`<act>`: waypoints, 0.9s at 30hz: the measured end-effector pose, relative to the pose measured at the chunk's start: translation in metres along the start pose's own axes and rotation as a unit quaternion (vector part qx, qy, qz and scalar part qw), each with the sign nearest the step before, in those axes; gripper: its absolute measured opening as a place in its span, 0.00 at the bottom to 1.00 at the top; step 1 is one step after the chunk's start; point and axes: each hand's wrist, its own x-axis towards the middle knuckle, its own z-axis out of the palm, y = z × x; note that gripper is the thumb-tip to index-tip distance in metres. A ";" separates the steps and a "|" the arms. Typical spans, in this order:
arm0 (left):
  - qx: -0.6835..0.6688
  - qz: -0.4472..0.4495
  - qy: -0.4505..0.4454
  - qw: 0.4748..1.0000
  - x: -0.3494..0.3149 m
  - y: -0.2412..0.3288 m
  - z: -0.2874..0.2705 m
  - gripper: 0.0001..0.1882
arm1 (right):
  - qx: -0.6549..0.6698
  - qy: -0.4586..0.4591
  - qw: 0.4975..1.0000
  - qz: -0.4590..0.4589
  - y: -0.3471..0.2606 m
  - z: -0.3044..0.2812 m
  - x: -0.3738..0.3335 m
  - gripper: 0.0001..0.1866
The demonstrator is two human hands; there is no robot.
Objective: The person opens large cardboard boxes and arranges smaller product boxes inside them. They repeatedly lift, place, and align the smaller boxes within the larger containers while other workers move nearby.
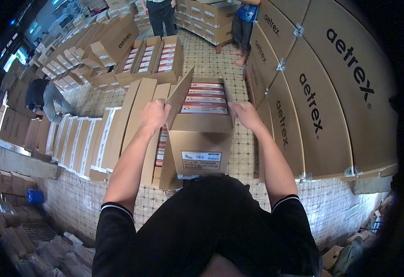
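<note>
Right in front of me stands a brown cardboard carton (197, 124) with its top flaps raised. A row of red-and-white boxes (205, 99) fills it, their ends facing up. My left hand (155, 114) is closed on the left flap (179, 94), thumb toward the inside. On the other side, my right hand (246, 115) has its fingers closed on the right flap (228, 94). A white printed label (201, 156) is on the carton's near side. The fingertips behind both flaps are partly hidden.
Tall stacked cartons (310, 101) wall off the right side. Taped cartons (84, 143) stand in a row at left, and open filled cartons (165, 60) lie beyond. Two people stand at the back, and another person (49, 99) bends over at far left. The floor is tiled.
</note>
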 end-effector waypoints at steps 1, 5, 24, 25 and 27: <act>-0.004 -0.003 -0.008 1.000 0.000 0.000 -0.001 0.15 | -0.013 -0.010 1.000 0.001 -0.002 -0.001 -0.001 0.24; -0.002 -0.015 -0.029 0.999 -0.002 -0.001 -0.005 0.15 | -0.007 -0.015 0.999 0.027 -0.005 0.003 -0.006 0.24; 0.036 -0.051 -0.399 0.915 -0.269 -0.104 0.192 0.15 | -0.248 -0.277 0.902 0.218 0.144 0.147 -0.240 0.21; 0.028 -0.081 -0.389 0.917 -0.279 -0.109 0.195 0.15 | -0.265 -0.240 0.904 0.235 0.143 0.153 -0.241 0.20; 0.001 -0.106 -0.370 0.923 -0.285 -0.114 0.190 0.16 | -0.187 -0.203 0.936 0.221 0.132 0.164 -0.230 0.19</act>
